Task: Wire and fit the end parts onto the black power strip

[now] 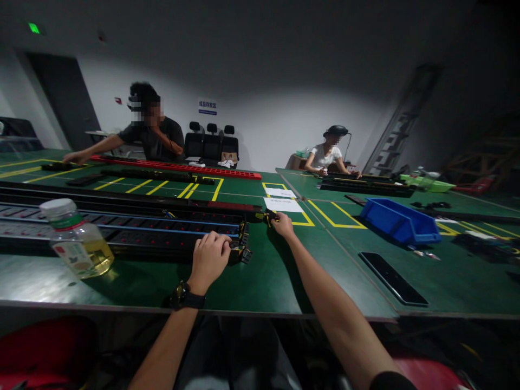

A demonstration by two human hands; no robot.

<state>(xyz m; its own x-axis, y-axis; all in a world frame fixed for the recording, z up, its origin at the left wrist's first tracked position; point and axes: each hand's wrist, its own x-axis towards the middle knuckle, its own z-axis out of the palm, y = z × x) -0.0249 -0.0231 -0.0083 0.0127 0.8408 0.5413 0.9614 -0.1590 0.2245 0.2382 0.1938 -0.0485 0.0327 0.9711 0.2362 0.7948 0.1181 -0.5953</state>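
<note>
Rail [150,238], long and black, lies lengthwise on the near left part of the green table [337,292], with blue lines running along it and red dots on its face. Its right end, where several small black parts stick out, is beside the left hand [212,259]. That hand lies over the near edge with the fingers bent; whether it grips the rail or only rests there, I cannot tell. A watch [187,298] is on the left wrist.

Just past the rail's end, the right hand [282,223] has its fingers closed on a small piece [269,216], black and yellow, perhaps a connector or a tool; it is too small and dim to say. Paper [283,205] lies just beyond that hand.

A bottle [79,238] of yellow liquid stands at the near side of the rail. To the right are a phone [392,277] and a blue bin [400,222]. Across the table, a person in a dark top [160,142] reaches out beside a red rail [179,167], and another in white [325,158] has both hands at black bars [365,187].
</note>
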